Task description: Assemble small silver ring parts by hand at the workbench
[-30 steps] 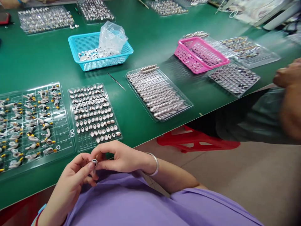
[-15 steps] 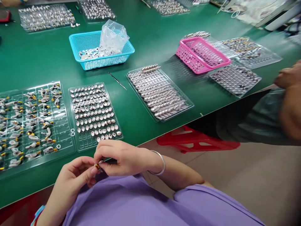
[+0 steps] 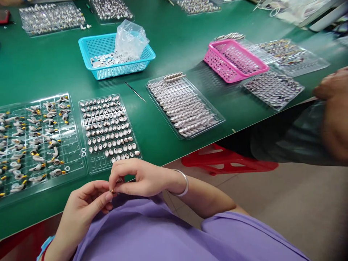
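Just past the table edge, over my lap, my left hand [image 3: 84,208] and my right hand [image 3: 141,178] meet. Thumb and finger of each pinch one small earbud part [image 3: 112,191] with a gold-coloured bit; the fingers cover most of it. Left of them lies a clear tray [image 3: 74,156] of white stemmed earbud shells with gold tabs. Closest to my right hand is a smaller clear tray [image 3: 95,164] with rows of round white cup-like shells, its near-left pockets bare. Two small white rings [image 3: 83,152] sit between these trays.
Tweezers [image 3: 135,91] lie behind the trays, near a blue basket [image 3: 116,73] of white parts and a plastic bag [image 3: 130,40]. To the right are a tray [image 3: 221,120] of pale shells, a pink basket [image 3: 221,69], a red stool [image 3: 217,159] and another person's arm [image 3: 337,116].
My right thumb and fingers have shifted slightly around the small part, and less of it shows now. My left hand keeps nearly the same place.
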The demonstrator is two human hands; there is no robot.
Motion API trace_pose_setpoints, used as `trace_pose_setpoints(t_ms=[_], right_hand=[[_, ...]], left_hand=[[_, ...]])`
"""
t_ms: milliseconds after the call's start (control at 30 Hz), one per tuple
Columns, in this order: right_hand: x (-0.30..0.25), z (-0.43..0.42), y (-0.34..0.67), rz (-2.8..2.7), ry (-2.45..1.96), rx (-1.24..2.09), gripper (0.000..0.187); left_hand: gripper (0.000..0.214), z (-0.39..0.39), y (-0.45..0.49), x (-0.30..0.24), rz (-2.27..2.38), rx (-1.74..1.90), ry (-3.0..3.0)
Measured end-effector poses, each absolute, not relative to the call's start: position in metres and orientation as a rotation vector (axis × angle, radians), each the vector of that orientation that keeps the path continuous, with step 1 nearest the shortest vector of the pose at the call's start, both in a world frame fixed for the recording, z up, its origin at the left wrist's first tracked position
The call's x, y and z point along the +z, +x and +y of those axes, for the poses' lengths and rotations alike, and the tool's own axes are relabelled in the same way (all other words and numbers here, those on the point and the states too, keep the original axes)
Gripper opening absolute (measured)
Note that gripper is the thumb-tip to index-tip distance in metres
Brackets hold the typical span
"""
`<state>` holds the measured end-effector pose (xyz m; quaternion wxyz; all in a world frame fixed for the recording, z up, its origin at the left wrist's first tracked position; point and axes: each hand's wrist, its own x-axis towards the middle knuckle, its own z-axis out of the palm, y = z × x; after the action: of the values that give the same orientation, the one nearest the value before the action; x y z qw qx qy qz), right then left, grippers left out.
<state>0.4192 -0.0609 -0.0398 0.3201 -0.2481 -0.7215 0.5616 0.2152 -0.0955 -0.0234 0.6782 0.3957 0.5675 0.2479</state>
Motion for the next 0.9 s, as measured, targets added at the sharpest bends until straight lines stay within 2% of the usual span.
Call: trace_pose_setpoints(t_ms=[133, 200, 433, 633, 767, 900], right_hand=[[-0.038, -0.06, 0.418, -1.721, -0.731, 1.758, 0.005], [-0.037, -0.06, 0.417, -1.691, -0.763, 1.782, 0.003], [-0.039, -0.07, 0.412, -1.857, -0.833, 1.383, 0.005], [-0.043, -0.077, 0.41, -1.849, -0.803, 1.157, 0.002], [-0.043, -0.078, 0.412, -1.732, -0.764, 1.289, 0.007], [-0.044, -0.077, 0.415, -1.63, -0.872, 1.581, 0.012]], left_hand=[[0.022, -0.096, 0.214, -0.025, 1.308, 0.568, 0.94], [0.02, -0.097, 0.214, -0.024, 1.32, 0.595, 0.969], [0.023, -0.101, 0.214, -0.026, 1.417, 0.633, 1.095], [0.015, -0.104, 0.215, -0.022, 1.466, 0.693, 1.331], [0.015, -0.104, 0.215, -0.021, 1.469, 0.707, 1.553], [0.015, -0.104, 0.213, -0.025, 1.494, 0.751, 1.789]])
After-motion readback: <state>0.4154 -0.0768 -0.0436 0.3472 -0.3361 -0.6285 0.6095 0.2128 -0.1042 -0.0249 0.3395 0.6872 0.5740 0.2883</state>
